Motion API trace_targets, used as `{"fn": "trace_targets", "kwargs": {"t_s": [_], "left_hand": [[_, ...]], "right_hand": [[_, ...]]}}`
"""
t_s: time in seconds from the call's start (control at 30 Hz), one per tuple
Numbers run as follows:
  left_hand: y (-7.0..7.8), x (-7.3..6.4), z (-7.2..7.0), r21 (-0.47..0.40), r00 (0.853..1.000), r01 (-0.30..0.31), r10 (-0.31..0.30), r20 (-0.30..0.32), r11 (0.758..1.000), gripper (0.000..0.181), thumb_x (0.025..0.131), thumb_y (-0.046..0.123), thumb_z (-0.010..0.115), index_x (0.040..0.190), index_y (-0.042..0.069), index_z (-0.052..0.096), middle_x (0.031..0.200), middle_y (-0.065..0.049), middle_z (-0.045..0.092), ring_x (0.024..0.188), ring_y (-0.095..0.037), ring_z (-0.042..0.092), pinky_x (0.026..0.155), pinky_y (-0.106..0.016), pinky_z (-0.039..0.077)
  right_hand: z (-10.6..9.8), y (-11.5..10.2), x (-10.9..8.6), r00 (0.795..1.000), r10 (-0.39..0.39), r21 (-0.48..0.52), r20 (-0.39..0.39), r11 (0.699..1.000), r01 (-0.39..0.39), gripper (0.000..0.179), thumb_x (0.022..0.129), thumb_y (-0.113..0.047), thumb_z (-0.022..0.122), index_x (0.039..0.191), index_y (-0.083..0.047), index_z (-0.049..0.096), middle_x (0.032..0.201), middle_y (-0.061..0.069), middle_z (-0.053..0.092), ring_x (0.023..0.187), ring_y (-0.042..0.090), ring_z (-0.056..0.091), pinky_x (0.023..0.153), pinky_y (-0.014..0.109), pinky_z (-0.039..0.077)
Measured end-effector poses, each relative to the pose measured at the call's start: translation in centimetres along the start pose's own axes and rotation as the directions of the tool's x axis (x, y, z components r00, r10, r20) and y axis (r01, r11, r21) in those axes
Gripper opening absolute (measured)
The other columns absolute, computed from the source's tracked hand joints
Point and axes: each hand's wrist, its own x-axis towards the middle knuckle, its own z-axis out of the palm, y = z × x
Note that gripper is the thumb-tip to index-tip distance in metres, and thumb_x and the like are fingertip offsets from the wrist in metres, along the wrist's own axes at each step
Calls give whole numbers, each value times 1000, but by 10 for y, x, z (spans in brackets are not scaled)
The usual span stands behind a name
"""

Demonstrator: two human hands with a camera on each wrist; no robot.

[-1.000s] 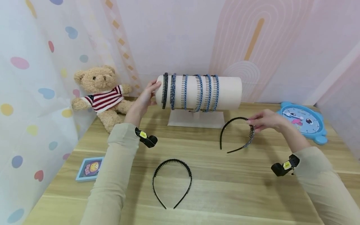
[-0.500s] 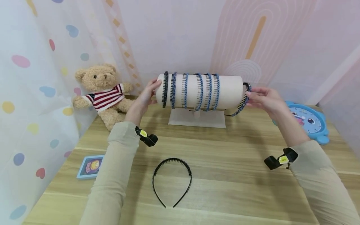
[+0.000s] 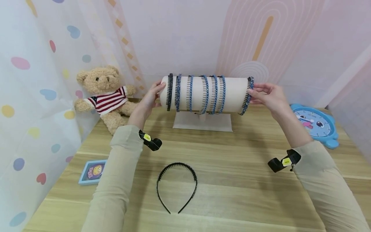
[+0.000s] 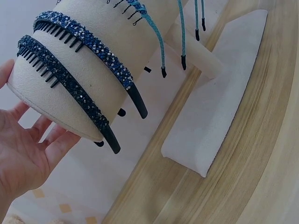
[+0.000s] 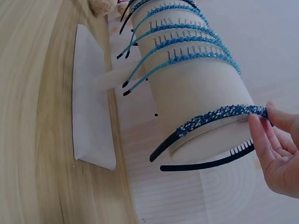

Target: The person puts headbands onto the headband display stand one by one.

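A cream cylindrical headband stand [image 3: 235, 93] bears several headbands, sequinned dark ones at its left end and blue beaded ones [image 3: 205, 95] around the middle. At the stand's left end my left hand [image 3: 150, 98] holds the cylinder, thumb on one side and fingers on the other. My right hand [image 3: 269, 96] pinches a blue sequinned headband [image 5: 219, 114] between thumb and fingers. That headband arches over the stand's right end; in the right wrist view one of its legs extends past the end face. On the table nearer me lies a black toothed headband [image 3: 177, 165].
The stand's flat base [image 3: 203, 124] rests on the wooden table [image 3: 226, 196] near the back wall. A teddy bear [image 3: 101, 93] sits at the left, a small blue picture frame [image 3: 92, 172] lies near the left sleeve, and a blue clock [image 3: 314, 124] is at the right.
My right hand has lifted the sequinned headband from above the table at right, up and left onto the stand's right end. My left hand has stayed at the left end.
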Motion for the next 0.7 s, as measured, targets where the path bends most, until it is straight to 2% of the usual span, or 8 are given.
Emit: {"fn": "trace_targets", "kwargs": {"t_s": [0.1,0.17,0.27,0.33,0.4,0.43,0.57,0.7], "left_hand": [[-1,0,0,-1,1000,1,-1,-1,1000,64,92,47,42,146,29,14,149,-1,19,129,-21,27,107,-48,26],[-1,0,0,0,1000,1,-1,-1,1000,64,92,47,42,146,29,14,149,-1,19,129,-21,27,107,-48,26],[-1,1,0,-1,1000,0,0,-1,1000,64,91,47,42,146,29,14,149,-1,20,129,-20,27,107,-48,26],[-1,1,0,-4,1000,-1,1,2,1000,64,91,47,42,146,29,14,149,-1,20,129,-20,27,107,-48,26],[-1,1,-1,-5,1000,-1,1,4,1000,64,91,47,42,146,29,14,148,-1,21,128,-20,27,107,-48,26],[-1,1,-1,-5,1000,-2,2,4,1000,64,92,47,42,146,29,14,148,-1,22,128,-20,28,107,-48,26],[-1,1,-1,-5,1000,-5,5,3,1000,63,92,47,42,145,28,14,148,-2,22,126,-19,28,107,-47,26],[0,0,-1,-2,1000,-7,7,2,1000,63,92,47,41,145,27,15,147,-3,23,125,-19,29,106,-47,27]], "right_hand": [[1,1,4,1000,-31,-103,-3,994,30,41,80,-16,69,113,3,53,74,-9,62,61,5,63,58,21,54],[1,2,6,998,-57,-215,-8,975,54,46,81,-20,68,119,1,52,80,-9,61,67,4,62,61,21,54],[-3,4,9,993,-116,-431,32,895,119,64,85,-30,64,138,-8,37,116,1,57,100,13,60,82,29,52],[-6,6,11,984,-146,-518,103,836,179,67,88,-33,59,144,-14,27,140,8,41,123,23,45,100,40,41],[-9,7,12,971,-160,-575,178,784,234,68,91,-36,54,147,-19,19,152,8,23,135,31,28,108,49,27],[-10,8,12,965,-159,-588,208,769,253,66,92,-36,52,147,-20,20,153,6,19,138,33,22,109,52,23],[-10,10,14,958,-152,-626,244,730,275,63,90,-41,52,145,-23,26,151,6,23,137,36,21,108,57,20],[-7,10,18,944,-189,-650,271,687,325,62,89,-40,55,143,-19,31,150,7,27,138,32,20,110,55,17]]}}
